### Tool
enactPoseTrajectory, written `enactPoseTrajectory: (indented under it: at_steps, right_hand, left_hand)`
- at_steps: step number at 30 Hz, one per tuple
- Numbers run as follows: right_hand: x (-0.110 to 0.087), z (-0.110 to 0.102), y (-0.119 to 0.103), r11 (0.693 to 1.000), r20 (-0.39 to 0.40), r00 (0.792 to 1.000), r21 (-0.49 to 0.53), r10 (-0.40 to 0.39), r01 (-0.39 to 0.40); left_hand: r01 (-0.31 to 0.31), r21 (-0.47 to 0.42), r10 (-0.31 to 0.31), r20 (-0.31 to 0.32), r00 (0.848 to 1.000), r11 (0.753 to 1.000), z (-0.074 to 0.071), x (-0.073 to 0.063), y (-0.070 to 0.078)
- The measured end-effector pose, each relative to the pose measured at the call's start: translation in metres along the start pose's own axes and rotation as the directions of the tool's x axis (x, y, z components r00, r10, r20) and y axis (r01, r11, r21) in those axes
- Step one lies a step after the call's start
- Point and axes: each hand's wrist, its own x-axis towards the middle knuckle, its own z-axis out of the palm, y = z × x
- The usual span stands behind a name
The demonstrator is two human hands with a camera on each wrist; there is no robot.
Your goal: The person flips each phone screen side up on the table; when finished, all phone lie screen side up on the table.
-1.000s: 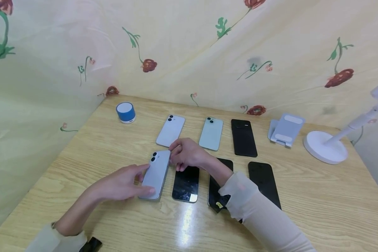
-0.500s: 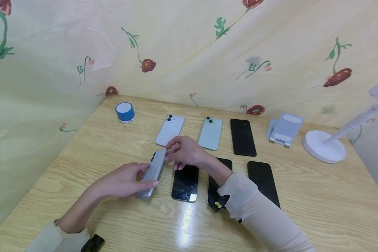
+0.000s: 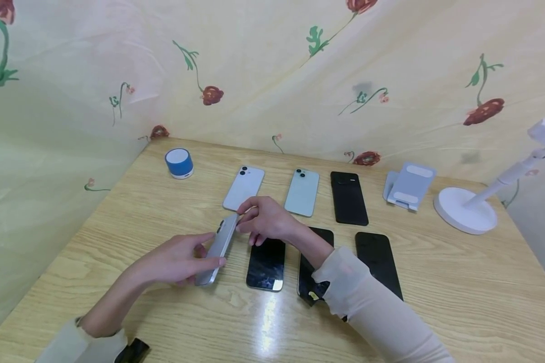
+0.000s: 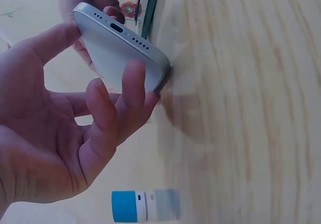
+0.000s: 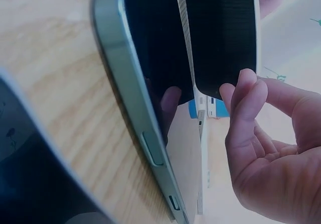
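Silver phone [image 3: 220, 243]: near left of table [image 3: 200, 327], tilted, right edge raised | left hand [image 3: 174, 259]: grips its sides | right hand [image 3: 268, 219]: pinches its far end | progress: tilting looks partly done, not laid flat; dark phones [image 3: 265, 269] to its right lie flat

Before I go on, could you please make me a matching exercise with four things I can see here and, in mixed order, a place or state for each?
1. Held phone
2. Cylinder
3. Phone stand
4. Right hand

A. Near the table's far left corner
B. At the held phone's far end
C. Tilted
D. Just left of the round white base

Pairs: 1-C, 2-A, 3-D, 4-B
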Motion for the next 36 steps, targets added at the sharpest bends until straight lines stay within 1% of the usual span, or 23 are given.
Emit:
enactPoseTrajectory:
  at_steps: [5, 8, 14, 20, 24, 29, 34, 36]
  right_hand:
    - [0.001, 0.003, 0.001, 1.0, 0.003, 1.0, 0.004, -0.014, 0.014]
    - [0.002, 0.005, 0.002, 1.0, 0.009, 1.0, 0.004, -0.022, 0.022]
    - [0.003, 0.009, 0.001, 1.0, 0.023, 0.999, 0.016, -0.027, 0.026]
    - [0.004, 0.013, 0.002, 0.999, 0.045, 0.999, 0.033, -0.012, 0.01]
    - [0.005, 0.014, 0.003, 0.999, 0.048, 0.999, 0.035, -0.007, 0.005]
    - [0.005, 0.014, 0.003, 0.999, 0.055, 0.998, 0.032, -0.004, 0.003]
    - [0.004, 0.014, 0.003, 1.0, 0.071, 0.997, 0.015, -0.022, 0.021]
    - [0.003, 0.014, 0.003, 1.0, 0.08, 0.997, 0.008, -0.024, 0.023]
  left_hand:
    - [-0.002, -0.038, 0.001, -0.028, 1.0, 0.999, -0.003, -0.005, 0.002]
    - [-0.002, -0.054, 0.001, -0.027, 1.0, 0.999, -0.005, -0.007, 0.003]
    - [-0.028, -0.068, 0.026, -0.028, 0.999, 0.997, -0.009, -0.01, 0.005]
    - [-0.085, -0.049, 0.083, -0.043, 0.996, 0.995, -0.013, -0.013, 0.005]
    - [-0.136, -0.015, 0.135, -0.07, 0.988, 0.991, -0.015, -0.016, 0.006]
    - [-0.181, 0.02, 0.182, -0.093, 0.979, 0.983, -0.015, -0.019, 0.009]
    - [-0.186, 0.049, 0.191, -0.114, 0.975, 0.981, -0.014, -0.019, 0.009]
    - [-0.182, 0.042, 0.186, -0.119, 0.975, 0.982, -0.014, -0.018, 0.008]
